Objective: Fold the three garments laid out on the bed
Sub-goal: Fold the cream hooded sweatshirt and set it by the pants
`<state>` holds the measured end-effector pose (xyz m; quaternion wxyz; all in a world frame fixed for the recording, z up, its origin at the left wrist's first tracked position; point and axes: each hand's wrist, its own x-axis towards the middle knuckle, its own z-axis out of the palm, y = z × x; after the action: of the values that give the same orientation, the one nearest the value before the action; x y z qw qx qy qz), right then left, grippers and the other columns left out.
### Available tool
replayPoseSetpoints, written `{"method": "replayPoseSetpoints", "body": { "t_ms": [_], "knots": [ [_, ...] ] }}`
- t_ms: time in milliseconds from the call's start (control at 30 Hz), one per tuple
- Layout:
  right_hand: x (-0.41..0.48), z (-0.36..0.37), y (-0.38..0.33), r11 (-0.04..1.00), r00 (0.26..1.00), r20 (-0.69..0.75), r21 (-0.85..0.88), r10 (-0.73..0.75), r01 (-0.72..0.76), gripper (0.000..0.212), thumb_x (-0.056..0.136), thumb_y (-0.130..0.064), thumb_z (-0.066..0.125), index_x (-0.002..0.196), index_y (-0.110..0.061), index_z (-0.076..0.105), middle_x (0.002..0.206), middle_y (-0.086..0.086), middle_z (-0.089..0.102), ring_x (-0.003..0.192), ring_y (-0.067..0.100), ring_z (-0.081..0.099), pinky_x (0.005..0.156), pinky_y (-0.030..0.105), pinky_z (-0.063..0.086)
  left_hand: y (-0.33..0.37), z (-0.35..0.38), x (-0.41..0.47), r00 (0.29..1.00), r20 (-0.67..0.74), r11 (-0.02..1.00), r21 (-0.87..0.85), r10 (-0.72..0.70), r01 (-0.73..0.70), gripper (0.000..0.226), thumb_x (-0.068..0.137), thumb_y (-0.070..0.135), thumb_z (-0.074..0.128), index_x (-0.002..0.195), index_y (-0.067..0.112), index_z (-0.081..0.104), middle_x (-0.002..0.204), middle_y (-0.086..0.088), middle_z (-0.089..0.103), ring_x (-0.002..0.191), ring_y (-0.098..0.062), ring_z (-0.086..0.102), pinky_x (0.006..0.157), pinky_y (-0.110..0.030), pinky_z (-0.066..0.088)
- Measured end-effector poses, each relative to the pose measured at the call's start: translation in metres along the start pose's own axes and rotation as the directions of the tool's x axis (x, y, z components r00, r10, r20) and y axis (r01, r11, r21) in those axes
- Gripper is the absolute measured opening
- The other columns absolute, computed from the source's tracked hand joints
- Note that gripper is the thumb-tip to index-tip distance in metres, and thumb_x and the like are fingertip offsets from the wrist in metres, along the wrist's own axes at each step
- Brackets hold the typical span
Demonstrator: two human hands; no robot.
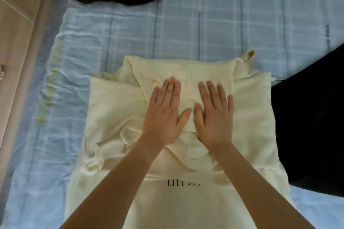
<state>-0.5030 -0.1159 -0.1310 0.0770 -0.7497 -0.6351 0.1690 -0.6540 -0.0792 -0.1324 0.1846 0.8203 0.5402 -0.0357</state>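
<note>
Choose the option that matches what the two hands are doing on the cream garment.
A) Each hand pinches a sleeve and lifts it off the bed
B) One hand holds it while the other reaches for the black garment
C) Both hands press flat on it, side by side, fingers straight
C: the left hand and the right hand lie palm down, side by side, with straight fingers on the folded-in upper part of the cream garment.
</note>
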Motion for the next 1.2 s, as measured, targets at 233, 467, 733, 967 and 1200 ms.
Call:
{"method": "replayPoseSetpoints", "body": {
  "t_ms": [233, 467, 733, 967, 1200],
  "knots": [
    [-0.028, -0.015, -0.002, 0.981, 0.979, -0.169, 0.173, 0.114, -0.085, 0.054, 0.099, -0.038, 0.040, 0.150, -0.020, 0.042, 0.158, 0.012, 0.035, 0.144, 0.033, 0.030, 0.115, 0.049, 0.028, 0.021, -0.012, -0.042, 0.942, -0.268, 0.960, -0.244, -0.202, 0.136, 0.066, 0.093, 0.041, 0.056, 0.147, 0.006, 0.042, 0.151, -0.022, 0.037, 0.137, -0.039, 0.034, 0.116, -0.047, 0.028],
    [-0.090, -0.014, 0.003, 0.875, 0.986, 0.028, 0.457, 0.163, -0.157, 0.058, 0.097, -0.028, 0.061, 0.152, -0.029, 0.040, 0.137, 0.015, 0.036, 0.110, 0.023, 0.053, 0.105, 0.032, 0.043, 0.050, 0.006, -0.092, 0.950, -0.190, 0.865, -0.486, -0.247, 0.128, 0.069, 0.088, -0.002, 0.065, 0.150, 0.006, 0.036, 0.155, -0.019, 0.033, 0.146, -0.039, 0.024, 0.122, -0.040, 0.018],
    [-0.133, -0.034, 0.007, 0.899, 0.993, 0.009, 0.423, 0.119, -0.112, 0.054, 0.094, -0.031, 0.063, 0.145, -0.031, 0.048, 0.130, 0.005, 0.041, 0.095, 0.008, 0.057, 0.091, 0.022, 0.050, 0.069, -0.010, -0.131, 0.944, -0.171, 0.870, -0.461, -0.283, 0.177, 0.074, 0.078, -0.014, 0.053, 0.147, 0.010, 0.044, 0.154, -0.011, 0.038, 0.145, -0.030, 0.032, 0.119, -0.043, 0.031],
    [-0.117, -0.019, 0.019, 0.969, 0.956, -0.211, 0.094, -0.203, 0.227, 0.053, 0.102, -0.034, 0.037, 0.155, -0.026, 0.036, 0.162, 0.007, 0.030, 0.150, 0.029, 0.025, 0.120, 0.043, 0.020, 0.066, 0.018, -0.116, 0.936, -0.337, 0.994, -0.055, -0.107, 0.094, 0.056, 0.104, 0.036, 0.029, 0.157, 0.017, 0.025, 0.164, -0.002, 0.023, 0.152, -0.023, 0.016, 0.122, -0.050, 0.012],
    [-0.110, 0.029, 0.039, 0.970, 0.968, -0.088, -0.075, -0.237, 0.231, 0.054, 0.102, -0.036, 0.036, 0.155, -0.032, 0.033, 0.164, 0.001, 0.027, 0.153, 0.027, 0.019, 0.120, 0.056, 0.020, 0.048, 0.078, -0.104, 0.938, -0.331, 0.995, -0.050, -0.103, 0.092, 0.058, 0.104, 0.040, 0.023, 0.156, 0.017, 0.027, 0.164, -0.005, 0.023, 0.152, -0.024, 0.016, 0.121, -0.053, 0.015]
  ]
}}
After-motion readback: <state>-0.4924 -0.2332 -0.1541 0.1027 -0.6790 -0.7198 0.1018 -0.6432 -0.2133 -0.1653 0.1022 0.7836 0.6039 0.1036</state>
